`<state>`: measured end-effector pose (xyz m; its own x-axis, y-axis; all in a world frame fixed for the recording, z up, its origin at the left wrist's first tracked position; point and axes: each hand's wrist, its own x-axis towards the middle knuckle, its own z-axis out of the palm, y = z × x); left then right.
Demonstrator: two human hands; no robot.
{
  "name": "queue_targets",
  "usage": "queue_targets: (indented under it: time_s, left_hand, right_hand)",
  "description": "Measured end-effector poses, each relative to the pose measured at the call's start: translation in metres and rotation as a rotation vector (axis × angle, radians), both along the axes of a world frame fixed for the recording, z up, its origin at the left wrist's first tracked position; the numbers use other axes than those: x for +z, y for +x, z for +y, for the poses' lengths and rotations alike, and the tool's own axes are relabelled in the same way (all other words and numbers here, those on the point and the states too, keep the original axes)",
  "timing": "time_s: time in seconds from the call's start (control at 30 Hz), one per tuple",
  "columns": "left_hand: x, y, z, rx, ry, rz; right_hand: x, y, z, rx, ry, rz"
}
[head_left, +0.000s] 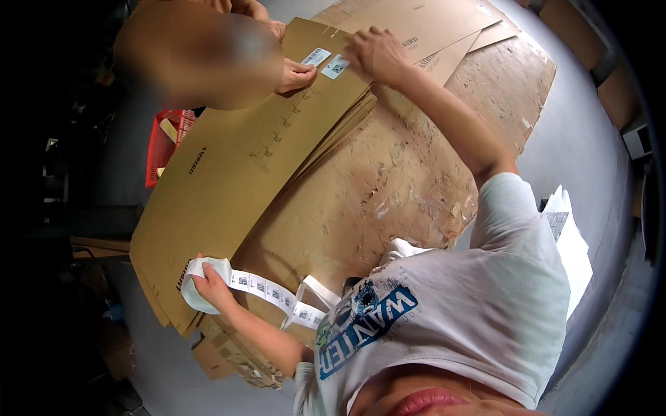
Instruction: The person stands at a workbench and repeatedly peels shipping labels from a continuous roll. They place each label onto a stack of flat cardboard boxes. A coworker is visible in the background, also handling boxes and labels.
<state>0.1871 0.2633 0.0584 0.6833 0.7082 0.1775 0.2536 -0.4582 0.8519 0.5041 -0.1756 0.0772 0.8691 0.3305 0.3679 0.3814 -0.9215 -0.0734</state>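
My left hand is closed on a roll of white labels at the near end of a stack of flat brown cardboard. From the roll a strip of printed labels trails right toward my shirt. My right hand reaches to the far right edge of the top sheet, fingers spread and slightly blurred, holding nothing I can see. Beside its fingertips a white label with a square code lies on the cardboard. Just left of that, a co-worker's hand touches another label, one with a barcode.
The cardboard stack lies on a worn, scuffed brown tabletop. More flat cardboard sheets rest at its far end. A co-worker leans in from the far left, near a red basket. White sheets show at the right, behind my shirt.
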Motion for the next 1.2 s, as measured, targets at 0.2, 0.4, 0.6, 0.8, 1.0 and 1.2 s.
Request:
queue_targets:
  time_s: [0.2, 0.4, 0.6, 0.8, 1.0, 1.2]
  left_hand:
    - [-0.001, -0.001, 0.009, -0.024, 0.014, 0.016]
    - [0.008, -0.011, 0.014, -0.053, -0.303, -0.219]
    - [0.005, -0.086, 0.092, -0.161, -0.962, -0.748]
    - [0.046, -0.119, 0.180, 0.351, -0.537, -0.610]
    - [0.077, -0.113, 0.226, 0.533, 0.673, 0.389]
    - [0.059, -0.098, 0.244, 0.473, 0.595, 0.548]
  right_hand:
    - [-0.035, 0.000, -0.009, -0.280, 0.027, -0.276]
    - [-0.025, -0.008, -0.031, -0.416, 0.385, 0.163]
    - [-0.029, 0.003, -0.041, -0.413, 0.507, 0.287]
    - [-0.031, 0.005, -0.042, -0.411, 0.634, 0.281]
    - [-0.027, 0.006, -0.038, -0.414, 0.911, 0.449]
    - [-0.024, 0.004, -0.036, -0.413, 0.975, 0.471]
